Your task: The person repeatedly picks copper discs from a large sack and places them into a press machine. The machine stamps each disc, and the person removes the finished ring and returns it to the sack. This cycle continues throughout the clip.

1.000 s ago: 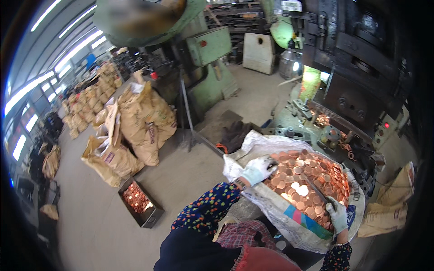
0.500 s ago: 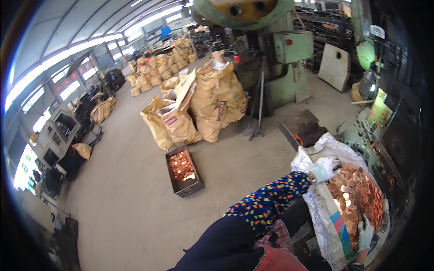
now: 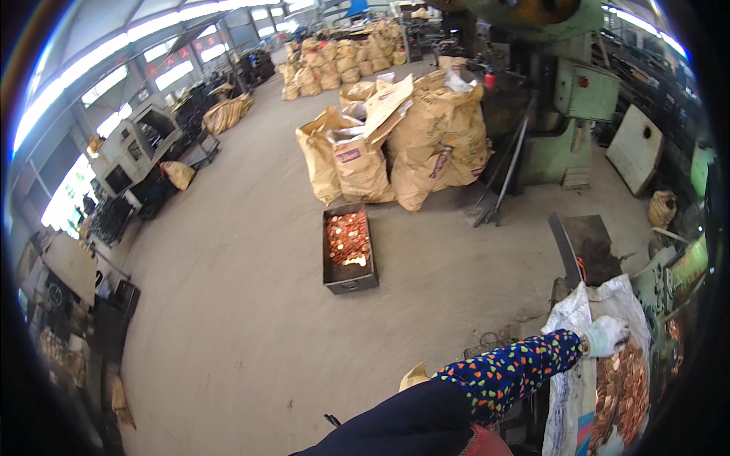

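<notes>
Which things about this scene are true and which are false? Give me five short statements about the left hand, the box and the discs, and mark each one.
1. The left hand wears a whitish glove. True.
2. The sleeve on that arm is plain red. False: it is dark blue with coloured spots.
3. The dark metal box stands on the floor. True.
4. That box is covered by a lid. False: it is open, with copper-coloured pieces inside.
5. The copper-coloured discs lie in an open white sack. True.
</notes>
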